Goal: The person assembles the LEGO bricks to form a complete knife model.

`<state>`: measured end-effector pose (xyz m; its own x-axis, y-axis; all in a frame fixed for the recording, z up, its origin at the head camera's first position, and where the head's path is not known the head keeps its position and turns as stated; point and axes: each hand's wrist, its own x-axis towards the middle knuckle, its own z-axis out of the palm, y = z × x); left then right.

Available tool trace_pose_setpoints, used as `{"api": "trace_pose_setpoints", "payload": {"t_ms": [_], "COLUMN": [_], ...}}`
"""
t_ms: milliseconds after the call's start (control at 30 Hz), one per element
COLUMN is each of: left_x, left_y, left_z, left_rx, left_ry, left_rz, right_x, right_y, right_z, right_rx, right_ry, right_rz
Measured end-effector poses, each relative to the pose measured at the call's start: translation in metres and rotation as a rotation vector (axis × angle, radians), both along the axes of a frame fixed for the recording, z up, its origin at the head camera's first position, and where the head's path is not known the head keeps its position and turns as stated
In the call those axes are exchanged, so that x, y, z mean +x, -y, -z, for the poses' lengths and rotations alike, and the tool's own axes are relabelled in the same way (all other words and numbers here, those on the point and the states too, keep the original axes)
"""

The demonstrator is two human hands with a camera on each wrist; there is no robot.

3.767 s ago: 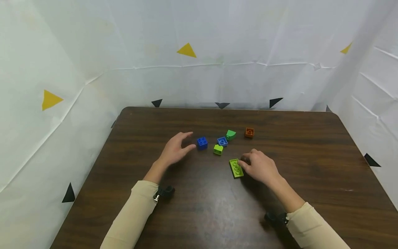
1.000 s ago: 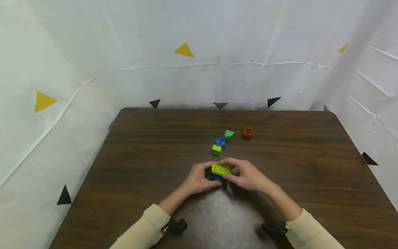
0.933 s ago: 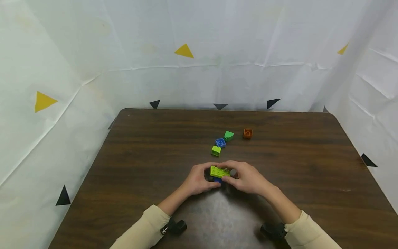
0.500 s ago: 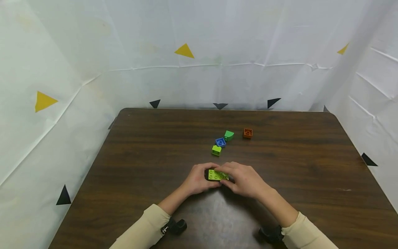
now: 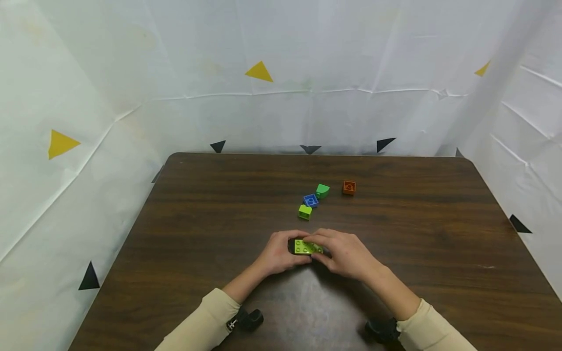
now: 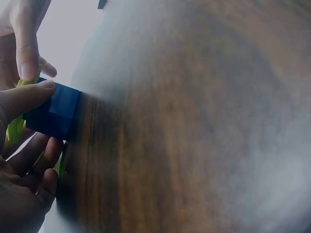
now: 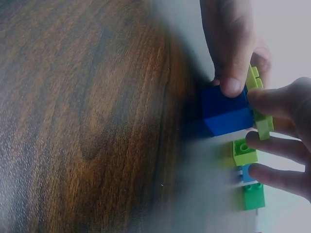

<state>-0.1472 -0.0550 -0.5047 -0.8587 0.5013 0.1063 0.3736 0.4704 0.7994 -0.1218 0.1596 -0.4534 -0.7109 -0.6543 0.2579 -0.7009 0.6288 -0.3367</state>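
At the table's centre my left hand holds a dark blue building brick low against the tabletop, its thumb on the near side. A long lime green plate brick lies flat across the top of the blue brick, studs up. My right hand pinches the plate between thumb and fingers at its right part, covering some of the studs. From the head camera the blue brick is hidden under the plate; in the left wrist view its blue side shows below the lime edge.
Behind the hands on the brown table lie a small lime brick, an upturned light blue brick and a green rounded brick. An orange-brown brick is farther right. White sheeting surrounds the table.
Blue brick and lime plate have come from separate spots to the centre; the plate, once hollow side up, now has studs up. Over the last second it has levelled and lowered onto the blue brick.
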Motion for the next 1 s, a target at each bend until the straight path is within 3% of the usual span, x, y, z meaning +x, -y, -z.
{"api": "trace_pose_setpoints", "payload": {"t_ms": [400,1000], "left_x": [-0.0017,0.0000], "left_y": [0.0010,0.0021], "left_z": [0.0009,-0.0004], "left_rx": [-0.010,0.023], "left_ry": [0.009,-0.047], "left_rz": [-0.001,0.015], "right_x": [0.0012,0.0013], "right_y": [0.0008,0.0025], "right_z": [-0.0022,-0.0021], "right_rx": [0.018,0.032], "right_ry": [0.013,0.011], "right_rz": [0.023,0.018]}}
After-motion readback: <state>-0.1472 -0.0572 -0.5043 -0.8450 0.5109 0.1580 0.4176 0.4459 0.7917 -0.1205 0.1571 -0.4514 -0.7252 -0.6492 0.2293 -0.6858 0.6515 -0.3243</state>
